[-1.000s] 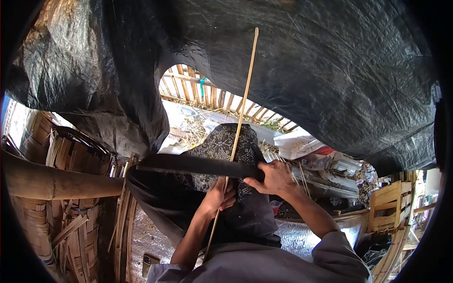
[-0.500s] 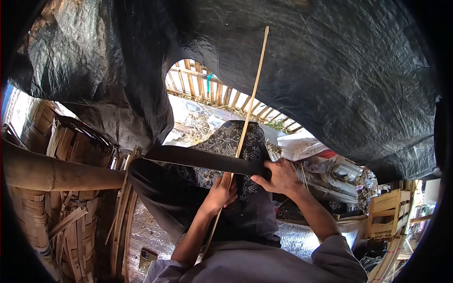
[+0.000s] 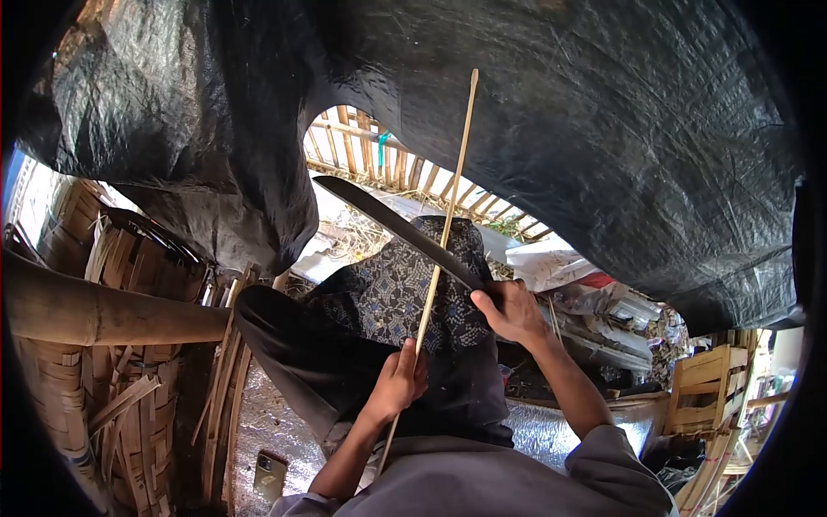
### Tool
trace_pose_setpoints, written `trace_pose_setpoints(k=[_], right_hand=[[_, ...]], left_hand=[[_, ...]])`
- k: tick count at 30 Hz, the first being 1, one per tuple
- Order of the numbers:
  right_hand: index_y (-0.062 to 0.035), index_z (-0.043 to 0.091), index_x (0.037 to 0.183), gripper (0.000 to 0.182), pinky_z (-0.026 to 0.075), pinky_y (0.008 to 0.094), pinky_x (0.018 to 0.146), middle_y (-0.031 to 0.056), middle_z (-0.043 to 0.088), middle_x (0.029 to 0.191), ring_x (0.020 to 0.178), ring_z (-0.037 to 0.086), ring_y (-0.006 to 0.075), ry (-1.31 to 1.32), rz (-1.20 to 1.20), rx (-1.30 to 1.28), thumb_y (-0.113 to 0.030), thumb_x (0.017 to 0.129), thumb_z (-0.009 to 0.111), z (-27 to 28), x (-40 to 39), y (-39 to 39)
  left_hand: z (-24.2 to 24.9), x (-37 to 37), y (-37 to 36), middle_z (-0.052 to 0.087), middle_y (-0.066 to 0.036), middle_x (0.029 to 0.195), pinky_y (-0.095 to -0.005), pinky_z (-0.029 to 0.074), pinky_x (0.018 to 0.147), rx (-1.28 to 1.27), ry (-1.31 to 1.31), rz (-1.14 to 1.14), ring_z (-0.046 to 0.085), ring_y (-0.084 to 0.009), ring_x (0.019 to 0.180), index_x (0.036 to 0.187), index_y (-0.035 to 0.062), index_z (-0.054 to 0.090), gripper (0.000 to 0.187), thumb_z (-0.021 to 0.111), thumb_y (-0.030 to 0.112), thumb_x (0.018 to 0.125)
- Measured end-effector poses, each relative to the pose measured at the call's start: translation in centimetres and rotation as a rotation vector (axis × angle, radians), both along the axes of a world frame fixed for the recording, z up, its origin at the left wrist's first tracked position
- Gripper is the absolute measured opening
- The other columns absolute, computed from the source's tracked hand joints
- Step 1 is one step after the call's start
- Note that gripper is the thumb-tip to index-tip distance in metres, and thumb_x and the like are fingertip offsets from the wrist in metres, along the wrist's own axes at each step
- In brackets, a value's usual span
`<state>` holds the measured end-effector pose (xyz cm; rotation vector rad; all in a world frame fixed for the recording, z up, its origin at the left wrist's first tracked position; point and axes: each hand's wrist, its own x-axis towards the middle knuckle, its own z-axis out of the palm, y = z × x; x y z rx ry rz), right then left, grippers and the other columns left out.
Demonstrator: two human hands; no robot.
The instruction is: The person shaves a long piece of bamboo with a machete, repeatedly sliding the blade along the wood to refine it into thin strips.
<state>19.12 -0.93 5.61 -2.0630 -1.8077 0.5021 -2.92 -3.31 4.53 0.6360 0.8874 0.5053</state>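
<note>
My left hand [image 3: 398, 379] is closed round a long, thin bamboo strip [image 3: 454, 194], which runs from my body up and away over my lap. In my right hand [image 3: 514, 313] is a machete [image 3: 392, 226], gripped at the near end, its handle hidden by my fingers. The dark blade slants up to the left and crosses the strip a little beyond my left hand. Beneath both lies a dark patterned cloth [image 3: 383, 289] draped over my knee.
A thick bamboo pole [image 3: 121, 314] juts in from the left above woven bamboo baskets [image 3: 142, 431]. A phone [image 3: 270, 474] lies on the floor at lower left. Black plastic sheeting [image 3: 586, 146] hangs ahead, with a slatted bamboo fence [image 3: 362, 146] behind. A wooden crate [image 3: 708, 389] stands right.
The machete has swung from nearly level to a steep slant, its tip now farther from me. The strip's far end has dropped slightly toward me. Both hands keep their hold.
</note>
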Motion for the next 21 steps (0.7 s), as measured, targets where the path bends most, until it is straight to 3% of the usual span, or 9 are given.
trace_pose_setpoints(k=[4,6,8,11,12,14,16,20,21], right_hand=[[-0.0021,0.065,0.087,0.040,0.047,0.0440,0.074,0.0223,0.062,0.075,0.078,0.060,0.0392,-0.035,0.029,-0.057,-0.041,0.083,0.057,1.3,0.1,-1.2],[-0.0044,0.064,0.099,0.069,0.045,0.0458,0.084,0.0286,0.060,0.090,0.097,0.057,0.0404,-0.093,0.079,-0.218,-0.067,0.075,0.052,1.5,0.5,-2.0],[-0.0056,0.064,0.100,0.068,0.045,0.0465,0.084,0.0265,0.062,0.089,0.092,0.059,0.0416,-0.257,0.220,-0.426,-0.067,0.073,0.054,5.0,-0.3,-1.4],[-0.0066,0.066,0.096,0.060,0.047,0.0461,0.079,0.0240,0.063,0.082,0.084,0.061,0.0410,-0.470,0.268,-0.321,-0.062,0.078,0.053,5.6,1.0,-0.7],[-0.0066,0.066,0.096,0.060,0.047,0.0461,0.079,0.0240,0.063,0.082,0.084,0.061,0.0410,-0.470,0.267,-0.327,-0.062,0.078,0.053,5.0,1.9,-0.5],[-0.0067,0.067,0.090,0.053,0.048,0.0451,0.074,0.0216,0.064,0.075,0.076,0.063,0.0385,-0.064,-0.001,-0.114,-0.056,0.083,0.050,2.7,3.9,0.6],[-0.0039,0.068,0.085,0.052,0.048,0.0443,0.070,0.0212,0.063,0.071,0.074,0.064,0.0362,-0.027,-0.018,0.013,-0.053,0.085,0.050,2.9,3.6,0.6],[-0.0039,0.067,0.088,0.056,0.049,0.0439,0.069,0.0201,0.063,0.067,0.074,0.064,0.0352,0.015,0.104,-0.309,-0.058,0.081,0.051,4.8,2.7,-0.1],[-0.0031,0.067,0.087,0.054,0.048,0.0429,0.070,0.0203,0.062,0.072,0.076,0.062,0.0347,-0.133,0.195,-0.321,-0.055,0.079,0.056,4.9,2.4,-0.6]], left_hand=[[-1.1,0.0,0.2,0.024,0.004,0.047,-0.0220,0.019,0.032,0.036,-0.020,-0.005,0.021,-0.0065,0.035,0.064,0.0107,0.033,0.049,0.024,0.047,0.096],[-1.4,0.0,0.2,0.024,0.004,0.047,-0.0217,0.019,0.032,0.049,-0.026,-0.024,0.020,-0.0060,0.036,0.065,0.0111,0.033,0.048,0.024,0.047,0.097],[-1.2,-0.1,0.1,0.023,0.004,0.048,-0.0217,0.019,0.033,0.038,-0.034,-0.032,0.019,-0.0059,0.036,0.065,0.0112,0.033,0.048,0.025,0.047,0.096],[-1.8,-0.4,-0.3,0.022,0.005,0.049,-0.0216,0.018,0.033,-0.013,-0.048,-0.041,0.018,-0.0057,0.037,0.066,0.0115,0.033,0.048,0.025,0.048,0.096],[-1.9,-0.5,-0.5,0.022,0.005,0.049,-0.0215,0.018,0.033,-0.041,-0.054,-0.037,0.018,-0.0055,0.037,0.066,0.0116,0.033,0.048,0.025,0.049,0.096],[-1.2,-0.6,-0.4,0.022,0.005,0.049,-0.0213,0.018,0.033,-0.060,-0.059,-0.041,0.017,-0.0053,0.037,0.066,0.0118,0.033,0.048,0.025,0.049,0.096],[-1.0,-0.5,-0.3,0.022,0.005,0.049,-0.0210,0.018,0.033,-0.048,-0.068,-0.043,0.017,-0.0051,0.037,0.066,0.0119,0.033,0.048,0.024,0.048,0.096],[-1.6,-0.6,-0.2,0.022,0.005,0.049,-0.0210,0.018,0.032,-0.027,-0.092,-0.048,0.016,-0.0052,0.037,0.066,0.0118,0.033,0.048,0.023,0.048,0.096],[-1.7,-0.7,-0.2,0.022,0.005,0.049,-0.0210,0.018,0.032,-0.028,-0.089,-0.054,0.017,-0.0052,0.037,0.067,0.0118,0.033,0.048,0.023,0.049,0.096]])
